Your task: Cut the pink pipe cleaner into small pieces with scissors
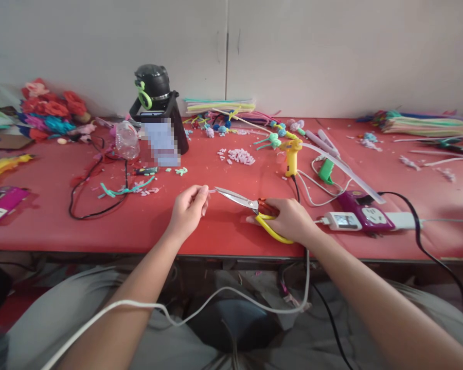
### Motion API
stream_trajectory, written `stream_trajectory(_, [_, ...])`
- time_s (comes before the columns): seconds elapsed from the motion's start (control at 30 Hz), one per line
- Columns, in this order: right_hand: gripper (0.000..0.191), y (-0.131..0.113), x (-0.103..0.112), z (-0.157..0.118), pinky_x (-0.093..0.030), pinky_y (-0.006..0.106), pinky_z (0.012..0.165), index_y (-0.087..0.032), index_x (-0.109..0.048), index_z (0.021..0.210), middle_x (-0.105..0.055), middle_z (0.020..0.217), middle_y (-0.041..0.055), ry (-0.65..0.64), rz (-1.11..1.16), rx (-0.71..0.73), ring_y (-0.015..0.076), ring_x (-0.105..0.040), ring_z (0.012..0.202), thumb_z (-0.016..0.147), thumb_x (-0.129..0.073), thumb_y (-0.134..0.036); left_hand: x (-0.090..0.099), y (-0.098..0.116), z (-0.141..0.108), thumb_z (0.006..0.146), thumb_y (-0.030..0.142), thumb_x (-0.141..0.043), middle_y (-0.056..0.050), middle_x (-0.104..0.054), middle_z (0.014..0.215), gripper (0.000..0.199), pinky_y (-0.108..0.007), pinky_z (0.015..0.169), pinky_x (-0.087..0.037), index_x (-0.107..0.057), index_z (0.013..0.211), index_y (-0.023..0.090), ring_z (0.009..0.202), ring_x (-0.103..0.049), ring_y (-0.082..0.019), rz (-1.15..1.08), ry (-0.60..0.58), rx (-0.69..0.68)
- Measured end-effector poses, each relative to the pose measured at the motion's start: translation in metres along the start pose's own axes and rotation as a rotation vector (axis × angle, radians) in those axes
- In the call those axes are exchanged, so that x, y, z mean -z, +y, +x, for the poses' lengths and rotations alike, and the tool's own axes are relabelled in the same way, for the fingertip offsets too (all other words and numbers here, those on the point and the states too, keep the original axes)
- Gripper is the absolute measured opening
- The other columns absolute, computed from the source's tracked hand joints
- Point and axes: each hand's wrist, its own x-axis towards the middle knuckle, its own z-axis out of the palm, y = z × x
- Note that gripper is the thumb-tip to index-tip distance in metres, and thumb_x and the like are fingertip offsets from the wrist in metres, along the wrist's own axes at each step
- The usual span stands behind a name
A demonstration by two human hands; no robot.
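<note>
My left hand (191,205), closed in a pinch, holds a short pale pink strip (212,191), probably a pipe cleaner end; most of it is hidden by the fingers. In my right hand (289,218) is a pair of scissors (237,198) with yellow and orange handles. The blades point left, and their tips are at the free end of the strip; whether they touch it I cannot tell. Beyond both hands lies a small heap of cut pale pink pieces (242,156) on the red table (216,231).
A yellow glue gun (292,156) stands beyond my right hand. At right is a purple power strip (364,211) with a white charger (344,221). A black bottle (153,82) stands behind a phone (162,141). Pipe cleaner bundles (428,125) lie at the back. A white cable (224,290) crosses my lap.
</note>
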Motion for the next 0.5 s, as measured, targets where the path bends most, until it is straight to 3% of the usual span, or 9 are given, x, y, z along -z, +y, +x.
stream_trajectory(0.5, [0.068, -0.0004, 0.0010, 0.0040, -0.023, 0.026, 0.050, -0.021, -0.040, 0.057, -0.041, 0.053, -0.0028, -0.016, 0.000, 0.008, 0.0104, -0.028, 0.054, 0.066, -0.059, -0.085, -0.0007, 0.0014, -0.0004, 0.093, 0.050, -0.057, 0.003, -0.048, 0.058, 0.036, -0.022, 0.046, -0.036, -0.056, 0.076, 0.018, 0.048, -0.045, -0.008, -0.005, -0.002, -0.012])
